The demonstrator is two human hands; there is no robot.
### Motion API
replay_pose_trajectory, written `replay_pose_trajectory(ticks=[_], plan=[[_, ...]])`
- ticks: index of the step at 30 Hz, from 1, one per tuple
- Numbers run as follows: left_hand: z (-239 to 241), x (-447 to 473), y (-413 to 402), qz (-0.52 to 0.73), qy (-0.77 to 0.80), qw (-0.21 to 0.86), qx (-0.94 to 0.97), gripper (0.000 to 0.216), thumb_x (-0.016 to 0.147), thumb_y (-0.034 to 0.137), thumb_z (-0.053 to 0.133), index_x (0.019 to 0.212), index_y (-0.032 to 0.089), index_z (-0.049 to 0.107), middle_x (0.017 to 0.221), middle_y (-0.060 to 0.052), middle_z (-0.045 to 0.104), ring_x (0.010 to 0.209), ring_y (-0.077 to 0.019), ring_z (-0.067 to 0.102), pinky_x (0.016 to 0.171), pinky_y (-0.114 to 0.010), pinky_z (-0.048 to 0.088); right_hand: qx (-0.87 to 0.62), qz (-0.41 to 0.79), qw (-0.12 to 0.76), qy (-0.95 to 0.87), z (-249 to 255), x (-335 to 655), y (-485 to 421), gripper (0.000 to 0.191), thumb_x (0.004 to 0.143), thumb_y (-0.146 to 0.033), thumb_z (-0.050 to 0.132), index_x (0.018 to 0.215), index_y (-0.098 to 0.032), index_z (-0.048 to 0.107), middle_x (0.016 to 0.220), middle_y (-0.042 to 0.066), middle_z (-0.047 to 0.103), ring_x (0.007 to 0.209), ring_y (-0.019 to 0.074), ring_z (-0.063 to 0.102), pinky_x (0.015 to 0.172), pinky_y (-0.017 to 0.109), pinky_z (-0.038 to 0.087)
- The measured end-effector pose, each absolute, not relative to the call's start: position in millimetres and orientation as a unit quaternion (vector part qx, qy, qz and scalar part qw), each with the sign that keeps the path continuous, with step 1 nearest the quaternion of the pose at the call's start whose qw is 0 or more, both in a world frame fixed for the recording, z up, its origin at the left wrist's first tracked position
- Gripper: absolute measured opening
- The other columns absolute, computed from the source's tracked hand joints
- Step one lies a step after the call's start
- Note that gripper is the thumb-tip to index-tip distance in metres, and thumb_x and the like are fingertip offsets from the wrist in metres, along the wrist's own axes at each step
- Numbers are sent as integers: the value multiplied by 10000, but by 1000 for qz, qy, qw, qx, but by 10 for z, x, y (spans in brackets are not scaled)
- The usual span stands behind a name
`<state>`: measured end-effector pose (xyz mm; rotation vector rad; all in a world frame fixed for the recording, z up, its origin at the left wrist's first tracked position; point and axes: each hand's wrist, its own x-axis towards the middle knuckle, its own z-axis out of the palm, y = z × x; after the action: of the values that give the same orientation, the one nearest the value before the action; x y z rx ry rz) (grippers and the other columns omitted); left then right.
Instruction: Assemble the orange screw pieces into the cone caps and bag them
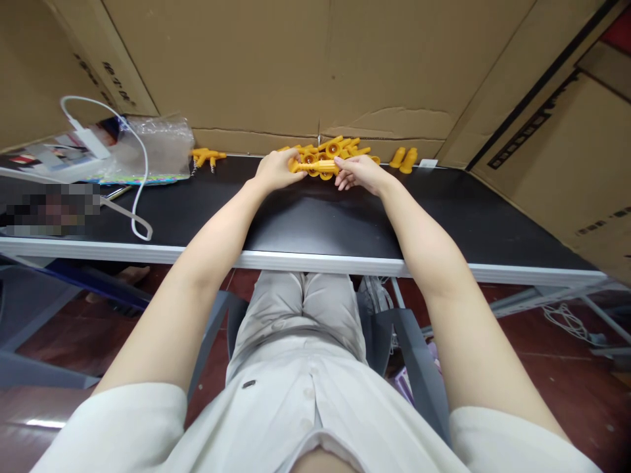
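Observation:
Both my hands reach to the far side of a black table (315,220). Between them lies a long orange plastic part (318,167), held level just above the tabletop. My left hand (277,171) is closed on its left end, and my right hand (359,173) pinches its right end with fingers curled. Right behind the hands lies a pile of several similar orange plastic parts (335,150) against the cardboard wall.
Two orange pieces (404,159) lie right of the pile and an assembled orange piece (207,157) to its left. A clear plastic bag (158,148), papers and a white charger with cable (89,139) sit at far left. Cardboard sheets (296,59) wall the back and right.

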<state>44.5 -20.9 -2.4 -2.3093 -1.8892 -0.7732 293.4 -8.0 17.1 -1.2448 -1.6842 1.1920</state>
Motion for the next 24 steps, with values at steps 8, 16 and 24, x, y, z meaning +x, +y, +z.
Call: replay_pose_trajectory(ticks=[8,16,24], plan=[[4,471,-249,-254,-609,20,-752,442,919,456,737,1293,220,762,1232,-107,822,1248,-380,738,1066,-435,560,-488,503,357,-618,179,2916,-79,382,1092,-545,735,936,-212,633,609,23,704,483,143,653,466,198,466],[14,477,-265,-239,-610,21,-755,453,945,467,710,1330,230,745,1268,-99,811,1265,-362,720,1097,-426,544,-505,541,351,-573,263,2898,-135,366,1086,-505,730,902,-224,586,655,33,724,507,137,649,485,198,496],[17,507,-289,-264,-605,11,-751,722,927,405,706,1626,288,568,1298,-85,812,1311,-360,724,1132,-427,533,-459,530,430,-568,274,2889,-125,285,1026,-439,800,936,-225,634,800,37,768,664,146,717,705,259,633]])
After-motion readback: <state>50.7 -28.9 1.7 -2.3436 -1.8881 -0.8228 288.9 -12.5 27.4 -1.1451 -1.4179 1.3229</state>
